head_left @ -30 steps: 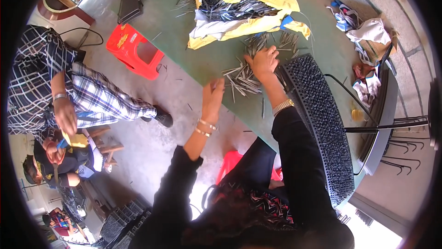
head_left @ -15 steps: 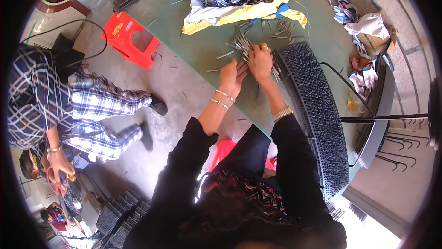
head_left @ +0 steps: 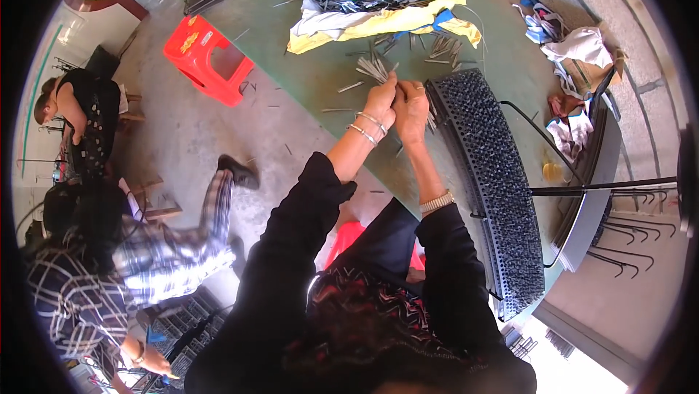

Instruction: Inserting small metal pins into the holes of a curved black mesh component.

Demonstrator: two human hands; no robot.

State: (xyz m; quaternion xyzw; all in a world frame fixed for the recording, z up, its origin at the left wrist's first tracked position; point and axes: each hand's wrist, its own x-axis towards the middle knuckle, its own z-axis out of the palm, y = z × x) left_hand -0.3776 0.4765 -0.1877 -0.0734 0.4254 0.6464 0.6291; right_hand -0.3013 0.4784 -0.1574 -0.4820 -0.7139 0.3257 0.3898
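Observation:
My left hand [head_left: 380, 104] is closed around a bundle of thin grey strips [head_left: 373, 68], whose ends fan out beyond its fingertips. Pressed against it, my right hand [head_left: 412, 110] has its fingers bent inward, and what they pinch is hidden. Both hands are over the green tabletop [head_left: 335, 88]. Just right of my right hand lies a long black panel [head_left: 495, 183] covered with dark, bristle-like tufts, with rows of holes along its edge. A few loose strips lie left of the bundle, and some show between my right hand and the panel.
A yellow sack [head_left: 371, 26] full of dark strips lies at the far side. Black rods [head_left: 604, 187] cross the right side near cloths [head_left: 579, 44]. A red stool [head_left: 207, 59] stands left of the table. Two people are at left, one in plaid [head_left: 80, 285].
My left hand has gone from spread fingers to closed around the strips, which now stand bunched together. My hands have come together. The person in plaid has moved toward the lower left.

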